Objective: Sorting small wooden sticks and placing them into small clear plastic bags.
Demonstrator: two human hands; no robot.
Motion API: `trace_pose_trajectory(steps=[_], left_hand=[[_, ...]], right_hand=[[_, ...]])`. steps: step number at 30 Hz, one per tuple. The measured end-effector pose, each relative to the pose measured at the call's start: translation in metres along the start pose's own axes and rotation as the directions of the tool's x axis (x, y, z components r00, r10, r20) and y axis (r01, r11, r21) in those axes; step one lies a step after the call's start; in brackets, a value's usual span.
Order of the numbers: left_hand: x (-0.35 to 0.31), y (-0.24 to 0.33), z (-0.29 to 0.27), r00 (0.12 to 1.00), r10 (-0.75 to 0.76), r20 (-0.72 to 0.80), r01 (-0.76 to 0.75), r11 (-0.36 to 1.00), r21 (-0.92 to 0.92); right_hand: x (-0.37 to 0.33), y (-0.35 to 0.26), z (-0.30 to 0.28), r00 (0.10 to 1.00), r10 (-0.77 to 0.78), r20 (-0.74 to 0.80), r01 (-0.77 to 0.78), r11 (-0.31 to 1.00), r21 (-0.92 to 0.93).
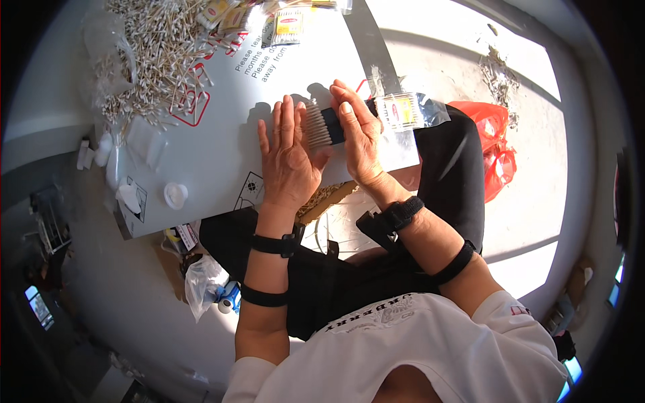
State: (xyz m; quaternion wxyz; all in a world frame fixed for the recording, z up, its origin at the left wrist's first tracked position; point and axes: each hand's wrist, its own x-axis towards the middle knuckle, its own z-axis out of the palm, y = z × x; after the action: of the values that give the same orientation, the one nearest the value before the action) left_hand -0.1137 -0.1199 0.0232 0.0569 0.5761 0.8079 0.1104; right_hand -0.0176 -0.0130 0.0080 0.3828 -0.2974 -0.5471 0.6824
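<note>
A row of white cotton swabs (317, 125) lies with its tips lined up against a dark flat piece (334, 126) on the box-like table top. My left hand (290, 161) is at the left side of the row, its fingers stretched out and slightly apart. On the other side, my right hand (364, 138) is upright over the dark piece with its fingers extended, hiding part of it. Just right of that hand lies a clear packet (402, 111) of swabs with a yellow and white label, its loose plastic end pointing right.
A big heap of loose swabs (158, 67) fills the far left, beside clear plastic. Labelled swab packets (289, 25) lie at the far edge. A small round white tub (176, 195) stands near left. Red plastic bags (496, 161) sit on the floor at right.
</note>
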Motion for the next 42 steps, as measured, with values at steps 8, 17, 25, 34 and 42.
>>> trace_pose_trajectory(steps=[8, 17, 25, 34, 42], left_hand=[[0.028, -0.01, 0.014, 0.817, -0.516, -0.259, -0.034, 0.404, -0.914], [0.017, -0.016, 0.002, 0.891, -0.349, -0.292, -0.045, 0.571, -0.82], [-0.015, -0.004, 0.0, 0.999, -0.037, -0.03, 0.037, 0.999, 0.001], [-0.013, 0.0, 0.001, 0.997, -0.064, -0.043, 0.064, 0.998, 0.002], [-0.012, 0.002, 0.0, 0.997, -0.067, -0.042, 0.068, 0.997, 0.038]], right_hand=[[0.021, 0.017, 0.017, 0.996, -0.091, -0.001, 0.091, 0.996, 0.003], [0.013, 0.017, 0.01, 0.999, -0.034, -0.027, 0.035, 0.998, 0.055], [-0.012, -0.022, -0.016, 0.97, -0.103, 0.22, 0.217, 0.777, -0.592], [-0.017, -0.013, -0.019, 0.913, -0.201, 0.354, 0.404, 0.561, -0.722], [-0.017, -0.008, -0.019, 0.932, -0.215, 0.292, 0.36, 0.632, -0.686]])
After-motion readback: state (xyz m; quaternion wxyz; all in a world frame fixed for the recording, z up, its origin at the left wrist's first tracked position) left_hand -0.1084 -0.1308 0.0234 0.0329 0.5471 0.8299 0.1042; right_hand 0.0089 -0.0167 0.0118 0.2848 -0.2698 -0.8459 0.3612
